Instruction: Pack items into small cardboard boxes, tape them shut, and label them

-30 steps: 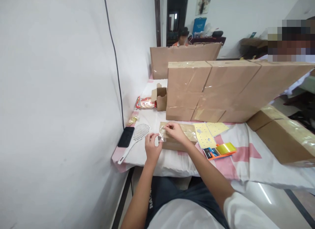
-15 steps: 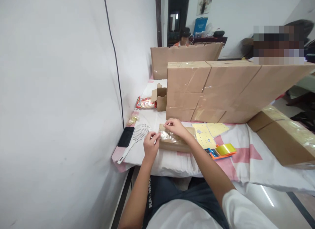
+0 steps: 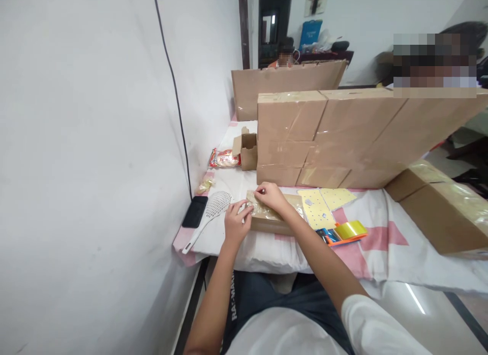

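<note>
A small flat cardboard box (image 3: 274,224) lies on the cloth-covered table in front of me. Across its top lies a strip of clear tape (image 3: 263,211). My left hand (image 3: 235,224) pinches the tape's left end at the box's left edge. My right hand (image 3: 270,196) presses the tape down on the box's far left corner with its fingertips. Both hands touch the same strip.
A white slotted spatula (image 3: 211,214) and a black phone (image 3: 195,211) lie to the left. Yellow sticker sheets (image 3: 324,205) and an orange tape dispenser (image 3: 345,232) lie to the right. A wall of taped cardboard boxes (image 3: 343,136) stands behind; another person sits beyond it.
The clear tape, held up between both hands a second ago, now lies down on the box top. Both hands have dropped onto the box.
</note>
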